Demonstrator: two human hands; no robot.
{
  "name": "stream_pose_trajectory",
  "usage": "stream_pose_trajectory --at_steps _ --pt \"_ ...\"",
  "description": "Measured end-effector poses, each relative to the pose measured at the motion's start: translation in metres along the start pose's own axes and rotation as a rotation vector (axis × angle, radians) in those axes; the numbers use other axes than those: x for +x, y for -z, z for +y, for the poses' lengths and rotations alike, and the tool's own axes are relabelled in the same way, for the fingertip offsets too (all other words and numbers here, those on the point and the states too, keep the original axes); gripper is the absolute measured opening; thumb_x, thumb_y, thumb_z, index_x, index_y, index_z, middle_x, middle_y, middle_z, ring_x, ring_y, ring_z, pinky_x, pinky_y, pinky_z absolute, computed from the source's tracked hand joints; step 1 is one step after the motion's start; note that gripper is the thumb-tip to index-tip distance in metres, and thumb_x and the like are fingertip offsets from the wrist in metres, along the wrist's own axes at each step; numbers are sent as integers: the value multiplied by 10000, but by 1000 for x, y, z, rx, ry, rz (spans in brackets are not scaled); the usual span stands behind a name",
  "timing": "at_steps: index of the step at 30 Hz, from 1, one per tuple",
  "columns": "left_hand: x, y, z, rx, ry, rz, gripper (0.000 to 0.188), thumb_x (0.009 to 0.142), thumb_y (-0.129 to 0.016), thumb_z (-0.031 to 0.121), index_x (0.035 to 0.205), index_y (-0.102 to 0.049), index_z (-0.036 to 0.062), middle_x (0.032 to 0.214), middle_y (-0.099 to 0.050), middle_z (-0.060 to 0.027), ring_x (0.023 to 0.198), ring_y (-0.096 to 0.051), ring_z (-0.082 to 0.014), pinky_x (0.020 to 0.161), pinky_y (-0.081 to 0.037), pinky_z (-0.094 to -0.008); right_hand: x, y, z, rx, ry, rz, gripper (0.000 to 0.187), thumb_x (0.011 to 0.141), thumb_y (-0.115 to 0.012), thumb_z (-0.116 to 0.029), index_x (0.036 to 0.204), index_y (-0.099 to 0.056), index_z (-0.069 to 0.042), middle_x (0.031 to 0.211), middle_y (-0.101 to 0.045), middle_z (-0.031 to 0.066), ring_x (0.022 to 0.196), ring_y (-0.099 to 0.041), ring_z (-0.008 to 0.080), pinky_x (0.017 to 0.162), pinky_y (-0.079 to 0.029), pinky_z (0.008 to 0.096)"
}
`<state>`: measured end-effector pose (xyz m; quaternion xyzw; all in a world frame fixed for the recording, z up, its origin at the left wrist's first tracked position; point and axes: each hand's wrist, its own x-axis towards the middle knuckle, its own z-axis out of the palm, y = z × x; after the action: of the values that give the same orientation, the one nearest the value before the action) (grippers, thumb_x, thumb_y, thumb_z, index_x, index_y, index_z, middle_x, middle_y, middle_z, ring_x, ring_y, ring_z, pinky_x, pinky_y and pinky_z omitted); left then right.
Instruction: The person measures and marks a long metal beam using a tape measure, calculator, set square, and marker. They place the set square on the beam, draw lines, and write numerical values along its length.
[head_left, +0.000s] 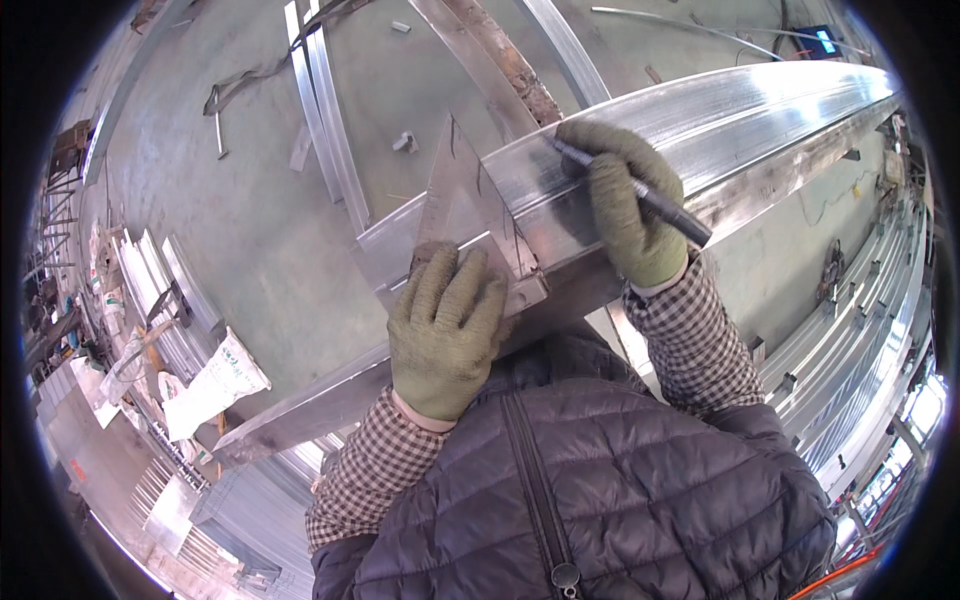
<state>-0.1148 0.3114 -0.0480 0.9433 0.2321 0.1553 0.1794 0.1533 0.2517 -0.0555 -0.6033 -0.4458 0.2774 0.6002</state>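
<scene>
While the gloved left hand (445, 335) is pressing down from the near side, its fingers are lying close together across the near left part of a triangular set square (436, 195); whether the thumb is gripping an edge, one cannot tell. The set square is lying on the left end of a long, silvery metal profile (700, 130), with its sharp corner pointing far and reaching past the profile's far edge. Just to the right, the gloved right hand (635, 205) is wrapping its fingers closely around a dark marker pen (675, 215), which is slanting over the profile with its narrow end aiming far left and its thick end near right. Whether its tip is touching the metal is unclear. Along the profile's near side, a dull beam (785, 175) is running beneath it. Both forearms are wearing checked sleeves (690, 330), and a dark quilted jacket (600, 480) is filling the near middle. Beyond the profile, narrow metal strips (320, 130) are lying on the grey floor (260, 200). A white sack (215, 390) is lying at left, and more long metal lengths (860, 330) are resting at right.
</scene>
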Motion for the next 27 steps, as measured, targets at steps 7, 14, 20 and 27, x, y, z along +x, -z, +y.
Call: stream_pose_trajectory --at_steps 7,14,20,27 --pt "-2 -2 -2 -38 1 12 566 770 -954 242 1300 -828 88 1468 -751 -141 1364 -706 -438 1105 -600 -579 4 -32 -7 -189 -84 -15 251 1104 -822 -177 1311 -806 -35 1093 -873 104 946 -835 147 839 -665 308" --pt "-5 -2 -2 -41 14 1 565 763 -944 262 1287 -827 89 1490 -748 -137 1387 -697 -432 1131 -591 -578 14 -39 -14 -278 -206 -56 240 1086 -835 -193 1277 -821 -49 1050 -866 106 930 -845 164 828 -670 318" --pt "-4 -3 -2 -44 13 6 557 764 -948 279 1276 -834 89 1480 -753 -135 1376 -704 -425 1126 -598 -565 18 -44 -13 -236 -266 -60 201 1082 -837 -189 1229 -833 -53 1022 -857 103 907 -843 174 817 -669 319" --pt "-3 -3 -3 -46 8 5 563 759 -950 280 1276 -832 89 1474 -752 -137 1374 -704 -422 1133 -593 -568 17 -41 -14 -217 -259 -70 202 1082 -836 -173 1241 -821 -49 1020 -852 98 900 -831 161 801 -664 323"
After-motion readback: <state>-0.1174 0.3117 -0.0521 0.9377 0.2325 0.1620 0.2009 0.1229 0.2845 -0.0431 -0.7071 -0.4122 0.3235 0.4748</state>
